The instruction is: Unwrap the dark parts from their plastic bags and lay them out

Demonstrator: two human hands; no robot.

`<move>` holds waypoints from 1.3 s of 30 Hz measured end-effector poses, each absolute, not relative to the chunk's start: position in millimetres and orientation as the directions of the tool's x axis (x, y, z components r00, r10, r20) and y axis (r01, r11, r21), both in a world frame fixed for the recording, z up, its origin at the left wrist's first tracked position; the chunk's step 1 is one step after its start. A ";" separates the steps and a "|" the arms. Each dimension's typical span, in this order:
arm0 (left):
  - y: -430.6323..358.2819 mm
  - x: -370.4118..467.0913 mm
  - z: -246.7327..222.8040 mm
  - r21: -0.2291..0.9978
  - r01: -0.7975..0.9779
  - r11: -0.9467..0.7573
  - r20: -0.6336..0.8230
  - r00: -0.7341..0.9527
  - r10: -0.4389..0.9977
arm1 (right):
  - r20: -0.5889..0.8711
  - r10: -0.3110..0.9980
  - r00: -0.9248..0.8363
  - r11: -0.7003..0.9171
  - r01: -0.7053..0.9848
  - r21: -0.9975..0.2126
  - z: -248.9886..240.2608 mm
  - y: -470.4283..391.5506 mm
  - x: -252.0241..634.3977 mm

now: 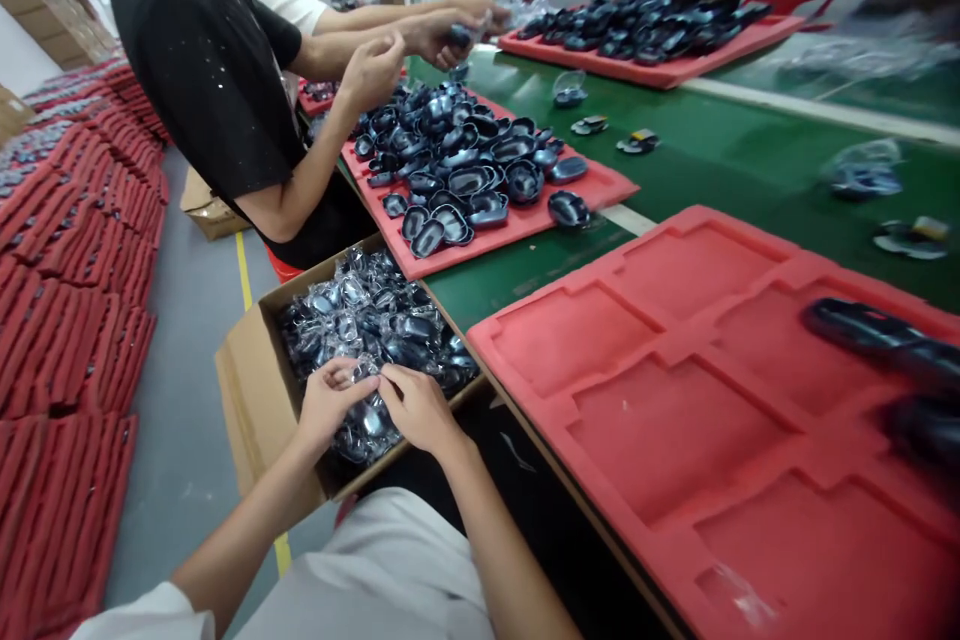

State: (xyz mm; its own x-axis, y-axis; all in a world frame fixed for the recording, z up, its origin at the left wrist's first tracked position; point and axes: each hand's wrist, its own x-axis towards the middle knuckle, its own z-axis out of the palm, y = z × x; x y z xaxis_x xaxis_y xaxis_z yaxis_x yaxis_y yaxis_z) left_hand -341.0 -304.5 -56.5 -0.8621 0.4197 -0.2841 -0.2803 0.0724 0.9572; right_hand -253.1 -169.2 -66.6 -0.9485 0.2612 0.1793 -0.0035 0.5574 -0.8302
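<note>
Over an open cardboard box [251, 410], my left hand [330, 402] and my right hand [417, 406] meet with fingertips pinched. Between them is a small clear plastic bag [366, 368], gripped from both sides. Whether a part sits inside it is hard to make out against the pile behind. Directly below my hands, the box is filled with dark blue glossy parts in clear wrapping [409, 328]. To the right of my right hand lies a red foam tray [559, 340] with shallow recesses.
Dark blue shells [469, 182] are heaped on another red tray [600, 188] on the green table [517, 265]. A co-worker in a black shirt [202, 70] stands at the left. Dark parts [862, 325] lie on the near tray's right side. Red trays [67, 320] are stacked at far left.
</note>
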 end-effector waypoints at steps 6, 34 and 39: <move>-312.0 -339.1 -51.7 0.945 -0.313 0.100 -0.319 -0.799 0.510 | 0.116 0.436 -0.893 0.204 -0.028 -0.979 -86.1 -175.5 -249.8; -351.4 -379.7 -53.6 0.859 0.304 0.412 0.076 -0.871 0.485 | 0.263 0.738 -0.621 0.379 0.060 -0.923 -93.9 -139.7 -275.5; -322.6 -373.0 -64.2 0.853 0.333 0.401 0.125 -0.878 0.463 | -0.094 0.644 -0.759 -0.204 -0.052 -0.978 -89.2 -176.0 -268.6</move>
